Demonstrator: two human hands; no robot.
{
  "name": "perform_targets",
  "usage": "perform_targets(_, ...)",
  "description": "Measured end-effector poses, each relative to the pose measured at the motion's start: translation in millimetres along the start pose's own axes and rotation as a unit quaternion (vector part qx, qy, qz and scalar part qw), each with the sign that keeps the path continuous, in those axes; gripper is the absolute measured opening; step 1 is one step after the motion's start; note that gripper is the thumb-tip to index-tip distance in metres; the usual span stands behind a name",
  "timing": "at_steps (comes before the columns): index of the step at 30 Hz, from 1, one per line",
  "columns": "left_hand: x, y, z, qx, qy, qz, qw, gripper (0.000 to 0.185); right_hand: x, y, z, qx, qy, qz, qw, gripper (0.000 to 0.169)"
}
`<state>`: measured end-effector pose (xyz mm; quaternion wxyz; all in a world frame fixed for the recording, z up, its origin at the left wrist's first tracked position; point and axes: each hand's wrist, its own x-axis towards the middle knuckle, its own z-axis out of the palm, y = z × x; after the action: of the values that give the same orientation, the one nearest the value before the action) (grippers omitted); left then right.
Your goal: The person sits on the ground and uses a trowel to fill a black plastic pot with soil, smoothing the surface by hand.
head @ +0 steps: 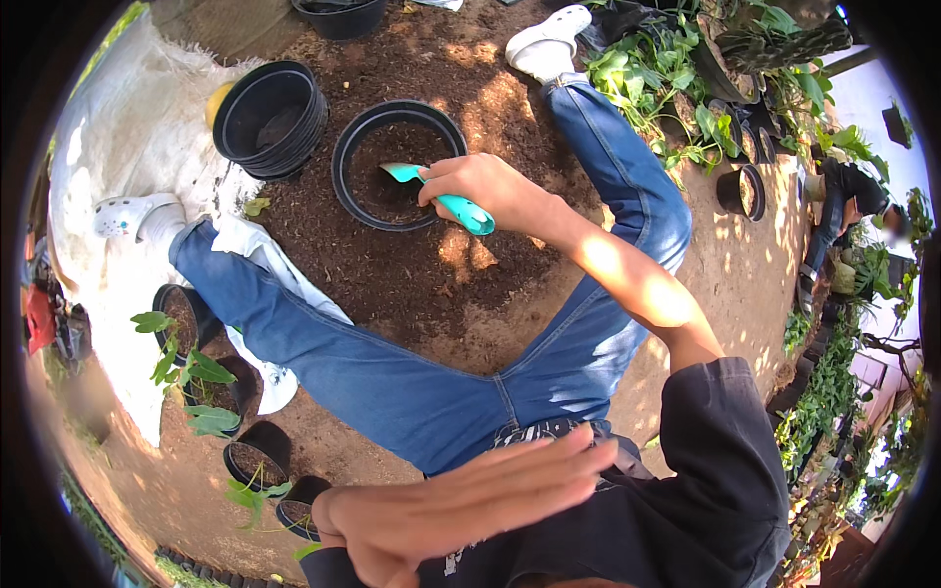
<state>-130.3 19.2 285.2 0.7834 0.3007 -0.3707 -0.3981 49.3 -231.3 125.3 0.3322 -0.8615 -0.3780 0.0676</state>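
Observation:
My right hand [478, 187] grips the turquoise handle of a garden hand trowel [467, 212]. Its blade reaches over the soil [397, 195] inside a round black plastic pot [345, 187], which stands between my spread legs. Close to the camera, in front of my dark shirt, is my left hand [463, 507], raised with its fingers stretched out and nothing in it. Left of that pot is a stack of nested black pots [312, 140]. Loose dark soil [382, 275] covers the ground around both.
Small potted plants [209, 367] stand beside my left leg [294, 331]. A white sheet [110, 140] lies at left. Leafy plants [647, 81] crowd the upper right, near a black pot [739, 192]. Another person [845, 198] is at far right.

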Motion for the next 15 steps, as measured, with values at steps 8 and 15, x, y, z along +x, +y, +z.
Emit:
perform_targets(8, 79, 64, 73, -0.291, 0.268, 0.049, 0.917, 0.073, -5, 3, 7, -0.034, 0.032, 0.006, 0.999, 0.017)
perform_targets(15, 74, 4, 47, -0.258, 0.118, 0.219, 0.934, 0.096, -13, 2, -1, -0.017, 0.008, 0.042, 0.999, 0.018)
